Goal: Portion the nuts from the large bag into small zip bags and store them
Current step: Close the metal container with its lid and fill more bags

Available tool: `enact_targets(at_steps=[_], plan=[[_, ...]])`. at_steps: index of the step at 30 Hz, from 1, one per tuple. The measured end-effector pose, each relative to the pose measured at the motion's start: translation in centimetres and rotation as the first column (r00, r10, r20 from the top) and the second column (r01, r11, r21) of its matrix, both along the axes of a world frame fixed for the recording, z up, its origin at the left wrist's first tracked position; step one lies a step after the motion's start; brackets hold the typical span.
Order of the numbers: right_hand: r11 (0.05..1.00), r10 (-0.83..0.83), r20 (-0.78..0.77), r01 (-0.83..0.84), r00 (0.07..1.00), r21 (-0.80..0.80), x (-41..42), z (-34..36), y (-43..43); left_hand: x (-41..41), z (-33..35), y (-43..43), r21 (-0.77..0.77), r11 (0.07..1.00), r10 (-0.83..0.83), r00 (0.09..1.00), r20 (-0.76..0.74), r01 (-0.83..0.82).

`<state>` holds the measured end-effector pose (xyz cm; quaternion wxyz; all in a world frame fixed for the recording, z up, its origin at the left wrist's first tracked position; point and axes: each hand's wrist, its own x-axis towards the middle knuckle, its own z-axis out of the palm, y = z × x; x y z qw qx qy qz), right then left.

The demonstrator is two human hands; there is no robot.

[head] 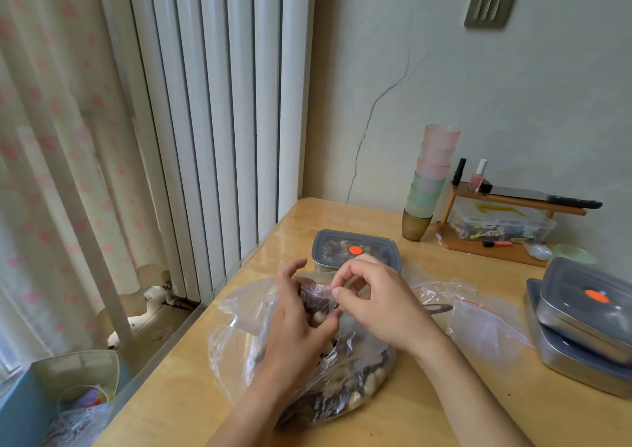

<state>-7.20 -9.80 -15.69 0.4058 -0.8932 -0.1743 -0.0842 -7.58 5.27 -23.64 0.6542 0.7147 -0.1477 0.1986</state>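
A large clear plastic bag point(345, 388) of mixed dark and pale nuts lies on the wooden table point(444, 422) in front of me. Above it I hold a small zip bag point(316, 301) partly filled with nuts. My left hand point(297, 330) grips that small bag from the left, thumb curled against the nuts inside. My right hand point(372, 296) pinches the bag's top edge between thumb and forefinger. Several empty small zip bags point(478, 313) with red seal lines lie to the right.
A grey-lidded container point(355, 250) holding nuts sits behind my hands. Two stacked metal containers point(588, 323) stand at the right edge. Stacked cups point(431, 180) and a wooden rack point(506, 221) are at the back. A radiator point(219, 111) and curtain point(58, 139) are left of the table.
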Motion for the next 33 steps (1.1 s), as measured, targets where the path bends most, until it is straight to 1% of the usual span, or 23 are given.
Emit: enact_targets(at_steps=[2, 5, 6, 8, 10, 12, 13, 16, 17, 19, 22, 23, 25, 27, 31, 33], plan=[[1.0, 0.02, 0.001, -0.02, 1.0, -0.018, -0.2, -0.1, 0.2, 0.2, -0.2, 0.0, 0.009, 1.0, 0.015, 1.0, 0.002, -0.015], [0.989, 0.066, -0.034, -0.07, 0.997, -0.133, -0.2, -0.4, 0.2, 0.3, -0.4, 0.0, 0.023, 0.999, 0.026, 1.0, 0.003, -0.026], [0.989, 0.061, -0.02, -0.063, 0.998, -0.136, -0.1, -0.4, 0.2, 0.3, -0.4, 0.0, 0.021, 0.999, 0.024, 1.0, 0.005, -0.024], [0.996, 0.046, 0.013, -0.045, 0.999, -0.073, 0.1, -0.5, 0.2, 0.2, -0.3, -0.1, 0.01, 1.0, 0.018, 1.0, 0.012, -0.018], [0.999, 0.035, 0.042, -0.036, 0.999, 0.025, 0.3, -0.5, 0.3, 0.2, -0.4, 0.0, 0.002, 1.0, 0.011, 1.0, 0.016, -0.011], [0.995, 0.009, 0.061, -0.014, 0.998, 0.096, 0.2, -0.5, 0.5, 0.3, -0.4, 0.1, 0.016, 1.0, 0.02, 1.0, 0.015, -0.021], [0.996, 0.004, 0.055, -0.009, 0.998, 0.091, 0.2, -0.5, 0.4, 0.4, -0.5, 0.1, 0.022, 0.999, 0.028, 0.999, 0.017, -0.028], [0.998, 0.046, -0.001, -0.046, 0.999, -0.032, 0.4, -0.7, -0.1, 0.4, -0.5, 0.1, 0.026, 0.999, 0.042, 0.999, 0.035, -0.043], [0.998, 0.043, -0.01, -0.044, 0.999, -0.05, 0.5, -0.7, -0.4, 0.4, -0.5, 0.1, 0.024, 0.999, 0.037, 0.999, 0.035, -0.038], [1.0, 0.016, -0.006, -0.016, 1.0, -0.02, 0.7, -0.4, -1.1, 0.5, -0.5, 0.2, 0.031, 0.999, 0.029, 0.999, 0.031, -0.03], [0.993, 0.018, -0.01, -0.016, 1.0, 0.119, 0.8, 0.0, -1.7, 0.5, -0.5, 0.3, 0.05, 0.998, 0.037, 0.999, 0.036, -0.039], [0.993, 0.051, -0.014, -0.049, 0.999, 0.11, 0.8, 0.2, -1.8, 0.4, -0.5, 0.3, 0.046, 0.998, 0.035, 0.999, 0.036, -0.036], [0.991, 0.135, -0.054, -0.135, 0.989, 0.003, 0.6, 0.1, -1.7, 0.4, -0.5, 0.3, 0.044, 0.998, 0.033, 0.999, 0.034, -0.035], [0.986, 0.141, -0.063, -0.146, 0.988, -0.081, 0.6, -0.1, -1.7, 0.5, -0.6, 0.3, 0.058, 0.997, 0.04, 0.998, 0.038, -0.042], [0.992, 0.101, -0.032, -0.103, 0.994, -0.067, 0.8, -0.1, -1.8, 0.3, -0.4, 0.3, 0.053, 0.999, -0.002, 1.0, 0.027, 0.0], [0.994, 0.095, 0.008, -0.094, 0.995, -0.059, 1.0, -0.2, -1.9, 0.3, -0.5, 0.3, 0.076, 0.997, 0.007, 0.999, 0.032, -0.01]])
